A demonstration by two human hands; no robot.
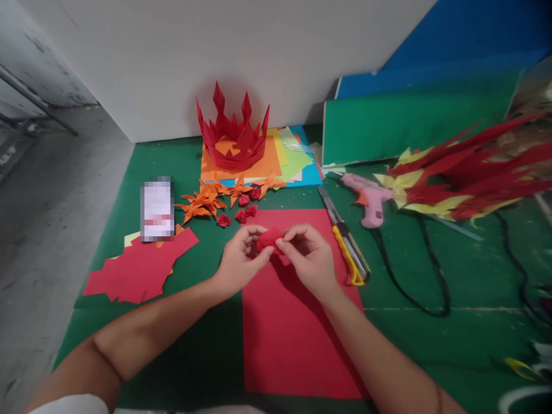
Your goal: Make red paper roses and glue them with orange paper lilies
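My left hand (238,261) and my right hand (308,256) meet above a large red paper sheet (293,339) on the green mat (431,333). Both pinch a small folded red paper piece (269,237) between thumbs and fingertips. The fingers of both hands are curled closed around it. Just beyond my hands lie several small red paper roses (241,215) and orange folded flowers (207,201).
A red paper crown (233,135) stands on a stack of coloured sheets (297,164). A yellow utility knife (347,244), a pink glue gun (368,198) with black cord, red-and-yellow paper feathers (466,178), red paper squares (140,270) and a blurred card (157,208) surround me.
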